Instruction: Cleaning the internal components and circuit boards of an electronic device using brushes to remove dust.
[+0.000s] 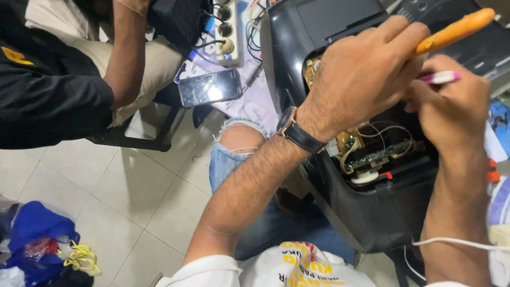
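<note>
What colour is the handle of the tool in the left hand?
Orange; the tool handle in the left hand shows best in the head view.

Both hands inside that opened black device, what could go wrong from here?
1. The left hand grips an orange-handled tool whose tip is hidden behind the hand; a slip might gouge the exposed green circuit board.
2. The thin loose wires loop right under both hands and could snag or tear off.
3. The right hand holds a pink-and-white pen-shaped tool close by; the tools may collide.
</note>
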